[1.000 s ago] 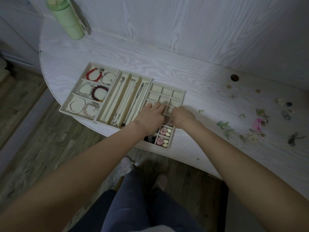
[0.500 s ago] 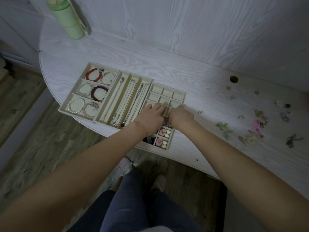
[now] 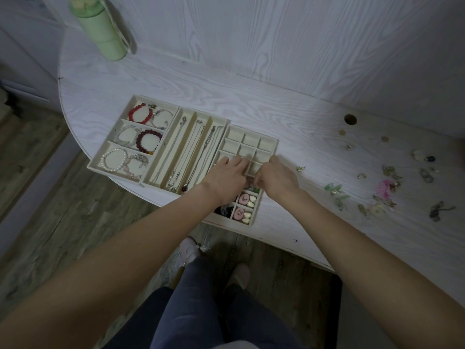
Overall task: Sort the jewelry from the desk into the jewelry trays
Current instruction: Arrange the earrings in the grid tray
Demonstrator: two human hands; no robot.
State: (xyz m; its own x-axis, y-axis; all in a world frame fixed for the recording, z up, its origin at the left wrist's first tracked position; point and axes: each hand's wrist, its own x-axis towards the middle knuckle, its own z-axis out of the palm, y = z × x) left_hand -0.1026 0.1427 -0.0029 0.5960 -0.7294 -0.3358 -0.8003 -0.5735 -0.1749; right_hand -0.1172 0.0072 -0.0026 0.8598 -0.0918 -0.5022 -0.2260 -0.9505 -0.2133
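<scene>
Working over the middle rows of the grid tray [image 3: 251,144], just left of frame centre, both hands are meeting above one small compartment. The left hand [image 3: 225,176] is lying with fingers stretched forward across the dividers, touching the tray; nothing is visibly gripped in it. The right hand [image 3: 275,178] is curling inward, fingers bunched toward the left hand's fingertips as if pinching a small piece, but any item is hidden between them and I cannot tell what is held. Compared with a second ago, both hands are sitting in nearly the same spot, the right hand having edged slightly toward the left; this suggests a piece is being seated or adjusted in its cell rather than a new one fetched.

Nearer rows of that tray are already holding pink and cream pieces [image 3: 245,206] and dark items. To its left, the necklace tray [image 3: 186,117] is carrying chains in long lanes, and the bracelet tray [image 3: 132,103], left of centre, is holding red, dark and pearl bracelets.

Remaining loose jewelry [image 3: 385,191] is lying scattered at the right of the frame on the bench [image 3: 276,102], well apart from the trays, with a single small piece [image 3: 300,168] just beside the right hand. In my judgement the sorting is only partly done. A green bottle [image 3: 103,28] is standing at upper left.
</scene>
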